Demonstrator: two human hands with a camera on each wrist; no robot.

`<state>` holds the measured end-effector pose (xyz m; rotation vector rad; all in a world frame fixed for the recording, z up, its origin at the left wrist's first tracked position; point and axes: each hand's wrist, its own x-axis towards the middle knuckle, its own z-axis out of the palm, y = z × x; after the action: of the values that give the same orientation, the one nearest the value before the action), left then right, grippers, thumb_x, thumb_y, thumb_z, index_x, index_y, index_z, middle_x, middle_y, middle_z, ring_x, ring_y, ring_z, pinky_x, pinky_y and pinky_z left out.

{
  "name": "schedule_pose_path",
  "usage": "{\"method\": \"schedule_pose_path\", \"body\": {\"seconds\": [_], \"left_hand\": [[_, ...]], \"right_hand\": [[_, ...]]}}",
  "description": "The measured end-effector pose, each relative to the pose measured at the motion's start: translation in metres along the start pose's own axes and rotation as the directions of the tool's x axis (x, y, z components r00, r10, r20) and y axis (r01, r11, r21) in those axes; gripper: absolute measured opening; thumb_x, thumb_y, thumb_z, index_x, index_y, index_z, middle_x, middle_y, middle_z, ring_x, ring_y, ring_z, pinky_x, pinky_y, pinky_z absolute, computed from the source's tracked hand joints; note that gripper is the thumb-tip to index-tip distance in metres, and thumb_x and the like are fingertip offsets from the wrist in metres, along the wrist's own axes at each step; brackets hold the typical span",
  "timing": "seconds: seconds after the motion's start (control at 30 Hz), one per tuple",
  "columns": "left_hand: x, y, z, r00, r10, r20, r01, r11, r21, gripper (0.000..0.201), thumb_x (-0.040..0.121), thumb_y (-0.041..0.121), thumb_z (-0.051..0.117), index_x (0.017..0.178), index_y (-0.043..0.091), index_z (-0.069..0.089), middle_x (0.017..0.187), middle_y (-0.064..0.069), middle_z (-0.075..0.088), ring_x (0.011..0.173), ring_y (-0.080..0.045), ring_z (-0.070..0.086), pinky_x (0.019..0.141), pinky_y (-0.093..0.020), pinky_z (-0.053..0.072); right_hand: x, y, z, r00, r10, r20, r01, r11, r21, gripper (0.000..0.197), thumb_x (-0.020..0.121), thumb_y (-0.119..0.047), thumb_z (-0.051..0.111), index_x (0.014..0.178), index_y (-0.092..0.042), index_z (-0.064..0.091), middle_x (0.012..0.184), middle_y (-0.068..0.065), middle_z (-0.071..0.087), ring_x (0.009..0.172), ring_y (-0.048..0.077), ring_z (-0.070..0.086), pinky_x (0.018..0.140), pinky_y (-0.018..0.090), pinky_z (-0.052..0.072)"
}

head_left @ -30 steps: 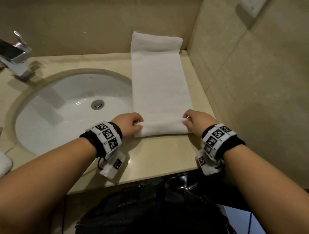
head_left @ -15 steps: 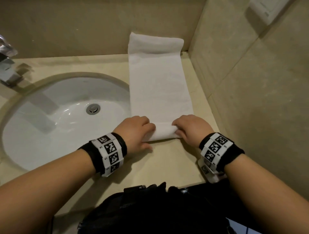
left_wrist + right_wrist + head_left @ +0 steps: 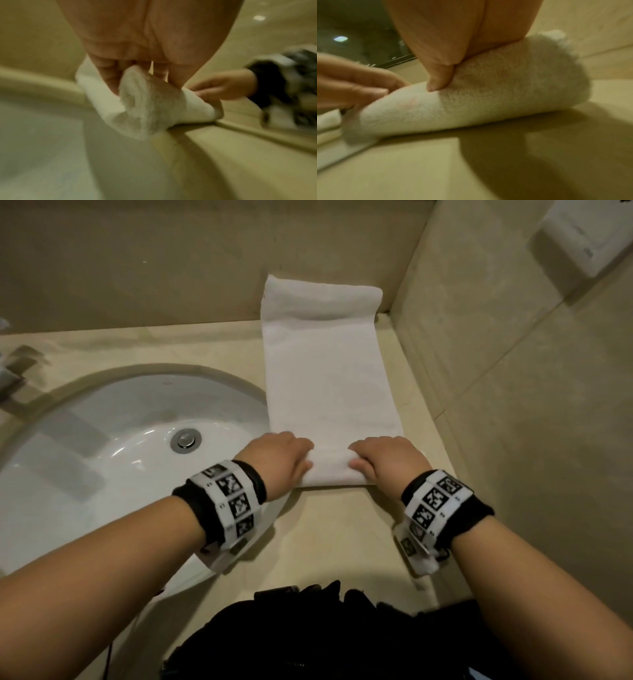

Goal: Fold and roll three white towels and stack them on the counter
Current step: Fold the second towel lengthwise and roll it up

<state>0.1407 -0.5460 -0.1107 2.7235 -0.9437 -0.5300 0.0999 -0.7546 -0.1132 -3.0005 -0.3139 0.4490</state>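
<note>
Beige counter [image 3: 329, 529]: sink [image 3: 113, 460] sunk at left.
Towel [image 3: 329, 378]: long white strip beside sink, near end rolled.
Left hand [image 3: 277, 463]: fingers curled over roll's left end.
Right hand [image 3: 387, 462]: fingers curled over right end, thumb pressing.

Both forearms bare, no sleeves. Left wrist band [image 3: 228, 501] and right wrist band [image 3: 442, 501]: black fabric cuffs wrapped in white panels printed with black square fiducial markers (small white marker blocks hang beneath each). Dark garment [image 3: 325, 642] at the torso.
</note>
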Motion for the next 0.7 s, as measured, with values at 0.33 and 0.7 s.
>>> {"method": "schedule_pose_path", "body": {"seconds": [0.33,0.7], "left_hand": [[0.025,-0.011,0.002,0.986,0.165,0.024,-0.167,0.97,0.176,0.047,0.092,0.032,0.042,0.135,0.014,0.038,0.129,-0.009,0.05,0.113,-0.029,0.047,0.094,-0.038,0.039],[0.028,-0.004,0.003,0.99,0.144,0.01,-0.143,0.962,0.231,0.058,0.086,0.054,0.045,0.129,0.015,0.037,0.117,-0.009,0.054,0.101,-0.029,0.053,0.079,-0.036,0.039]], "right_hand": [[0.001,0.002,-0.011,0.983,-0.045,-0.179,0.048,0.999,0.014,0.051,0.072,-0.049,0.067,0.109,-0.015,0.059,0.108,0.01,0.058,0.099,0.03,0.053,0.083,0.038,0.037],[0.012,0.013,-0.016,0.999,0.033,0.03,-0.036,0.991,0.132,0.035,0.091,-0.034,0.045,0.123,-0.02,0.049,0.117,0.006,0.061,0.103,0.027,0.056,0.075,0.028,0.033]]}}
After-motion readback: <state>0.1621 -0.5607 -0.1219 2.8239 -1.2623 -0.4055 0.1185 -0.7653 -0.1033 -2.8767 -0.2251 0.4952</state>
